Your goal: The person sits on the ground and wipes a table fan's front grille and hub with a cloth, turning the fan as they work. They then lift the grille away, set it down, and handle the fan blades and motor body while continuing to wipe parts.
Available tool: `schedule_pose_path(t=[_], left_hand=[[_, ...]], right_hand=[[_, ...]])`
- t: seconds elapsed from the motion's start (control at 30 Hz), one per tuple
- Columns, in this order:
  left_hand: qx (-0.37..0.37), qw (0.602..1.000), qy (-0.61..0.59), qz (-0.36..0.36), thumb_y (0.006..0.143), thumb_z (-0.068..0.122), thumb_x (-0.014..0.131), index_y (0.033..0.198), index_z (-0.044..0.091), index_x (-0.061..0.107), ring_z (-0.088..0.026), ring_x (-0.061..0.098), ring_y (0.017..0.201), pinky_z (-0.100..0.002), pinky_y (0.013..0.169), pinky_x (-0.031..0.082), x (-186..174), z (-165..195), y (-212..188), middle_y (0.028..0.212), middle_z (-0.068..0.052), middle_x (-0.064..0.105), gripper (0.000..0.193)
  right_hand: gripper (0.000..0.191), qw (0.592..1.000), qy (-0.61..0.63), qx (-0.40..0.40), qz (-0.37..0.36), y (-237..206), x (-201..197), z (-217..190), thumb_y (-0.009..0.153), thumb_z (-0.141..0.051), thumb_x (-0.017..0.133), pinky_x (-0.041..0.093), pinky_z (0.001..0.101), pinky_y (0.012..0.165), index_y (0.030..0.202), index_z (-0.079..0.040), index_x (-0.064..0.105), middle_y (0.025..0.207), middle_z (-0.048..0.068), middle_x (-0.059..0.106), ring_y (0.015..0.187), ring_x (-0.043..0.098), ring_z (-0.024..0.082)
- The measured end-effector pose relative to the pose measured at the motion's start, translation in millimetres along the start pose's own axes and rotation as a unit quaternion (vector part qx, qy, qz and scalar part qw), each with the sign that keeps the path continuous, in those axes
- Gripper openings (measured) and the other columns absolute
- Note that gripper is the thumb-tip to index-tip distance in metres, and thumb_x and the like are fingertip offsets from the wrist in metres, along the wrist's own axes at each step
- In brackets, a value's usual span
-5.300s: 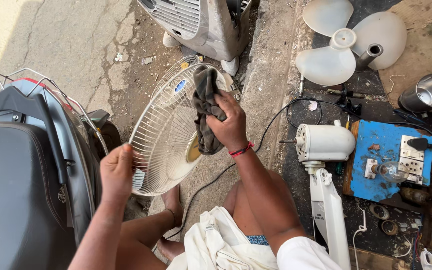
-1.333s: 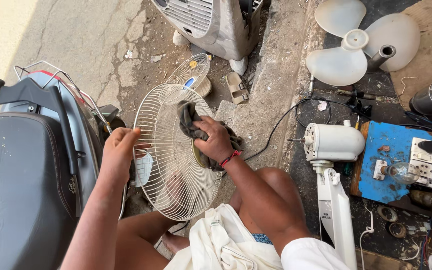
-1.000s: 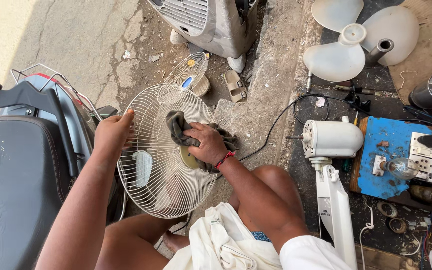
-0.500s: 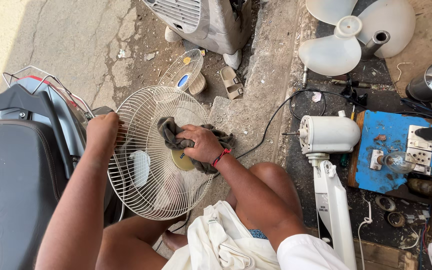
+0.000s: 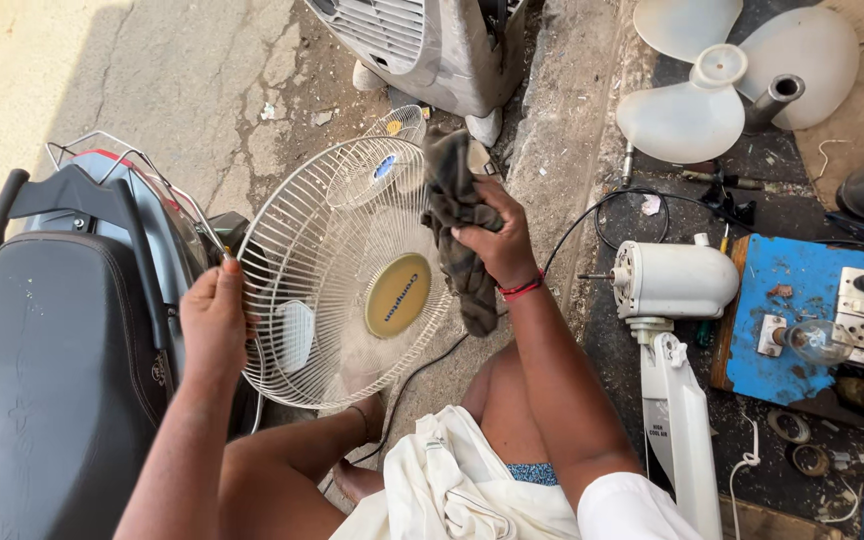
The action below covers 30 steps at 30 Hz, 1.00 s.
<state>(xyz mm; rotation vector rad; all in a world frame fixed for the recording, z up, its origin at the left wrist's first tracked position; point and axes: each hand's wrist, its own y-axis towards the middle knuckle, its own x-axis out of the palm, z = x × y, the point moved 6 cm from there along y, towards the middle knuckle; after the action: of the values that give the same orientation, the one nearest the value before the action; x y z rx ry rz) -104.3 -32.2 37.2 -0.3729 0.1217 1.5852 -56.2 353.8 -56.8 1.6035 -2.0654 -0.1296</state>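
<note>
Two hands: both of mine are busy and well apart, one on each side of the round white wire fan guard (image 5: 337,275).
Left hand: my left hand (image 5: 214,322) is clamped on the guard's left rim, holding it tilted up on edge in front of my knees.
Right hand: my right hand (image 5: 492,240) is closed around a dark grey crumpled rag (image 5: 457,235), pressed against the upper right of the grille.
Fan guard: off its fan, held above the concrete ground (image 5: 152,80), just beside the black scooter seat (image 5: 52,370); its round gold centre badge (image 5: 398,294) faces me.
Done so far: I judge the wiping is well under way; the wires near the badge look pale and fairly clean, though I cannot tell which sections the rag has covered.
Left to do: by my reckoning the rim and the lower left wires may want a pass.
Around me: the white fan motor on its stand (image 5: 674,285) lies to my right, the pale three-blade fan propeller (image 5: 722,75) beyond it, and a blue board with sockets (image 5: 817,330) further right.
</note>
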Motion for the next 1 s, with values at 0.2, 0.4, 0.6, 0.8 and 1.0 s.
schedule_pose_path(t=[0.2, 0.4, 0.6, 0.8, 1.0], left_hand=[[0.016, 0.998, -0.054, -0.022, 0.106, 0.036, 0.058, 0.078, 0.009, 0.057, -0.004, 0.05, 0.049, -0.023, 0.041, 0.039, 31.2, -42.1, -30.7, 0.064, 0.006, 0.055, 0.038], [0.09, 0.994, -0.003, -0.055, 0.108, 0.032, 0.058, 0.095, 0.004, 0.068, -0.002, 0.045, 0.056, -0.022, 0.051, 0.035, 47.4, -33.8, -48.1, 0.064, 0.006, 0.05, 0.032], [0.186, 0.975, 0.109, 0.05, 0.108, 0.027, 0.061, 0.101, 0.0, 0.07, -0.006, 0.044, 0.059, -0.025, 0.052, 0.038, 50.2, -12.8, -55.6, 0.066, 0.001, 0.055, 0.029], [0.3, 0.931, 0.204, 0.037, 0.102, 0.019, 0.062, 0.086, 0.001, 0.065, -0.009, 0.054, 0.059, -0.029, 0.058, 0.045, 58.1, 8.9, -58.1, 0.068, -0.008, 0.06, 0.024], [0.258, 0.949, 0.175, 0.039, 0.11, 0.018, 0.059, 0.094, -0.001, 0.065, -0.013, 0.045, 0.058, -0.03, 0.057, 0.041, 52.1, 12.1, -67.3, 0.067, -0.007, 0.054, 0.026]], right_hand=[[0.049, 0.974, 0.19, 0.018, 0.119, -6.0, 4.3, -26.2, 0.081, 0.006, 0.066, 0.058, 0.0363, 0.101, 0.13, -0.002, 0.066, 0.115, 0.005, 0.073, 0.104, 0.071, 0.018], [0.042, 0.99, -0.094, -0.103, 0.016, 2.9, 51.8, -46.6, 0.081, 0.001, 0.073, 0.057, 0.0426, 0.106, 0.122, -0.01, 0.067, 0.134, 0.008, 0.06, 0.124, 0.062, 0.022], [0.046, 0.895, -0.423, -0.139, -0.042, 20.3, 84.7, -42.8, 0.075, -0.007, 0.072, 0.054, 0.0482, 0.099, 0.121, -0.006, 0.071, 0.135, 0.015, 0.062, 0.114, 0.06, 0.035], [0.038, 0.82, -0.464, -0.278, -0.187, -30.6, 177.4, -88.6, 0.076, -0.004, 0.074, 0.044, 0.0429, 0.099, 0.109, -0.022, 0.077, 0.131, 0.001, 0.066, 0.118, 0.058, 0.026], [0.037, 0.857, -0.45, -0.231, -0.102, -20.5, 144.6, -68.7, 0.071, -0.014, 0.079, 0.045, 0.0487, 0.108, 0.107, -0.017, 0.074, 0.132, 0.006, 0.064, 0.121, 0.056, 0.031]])
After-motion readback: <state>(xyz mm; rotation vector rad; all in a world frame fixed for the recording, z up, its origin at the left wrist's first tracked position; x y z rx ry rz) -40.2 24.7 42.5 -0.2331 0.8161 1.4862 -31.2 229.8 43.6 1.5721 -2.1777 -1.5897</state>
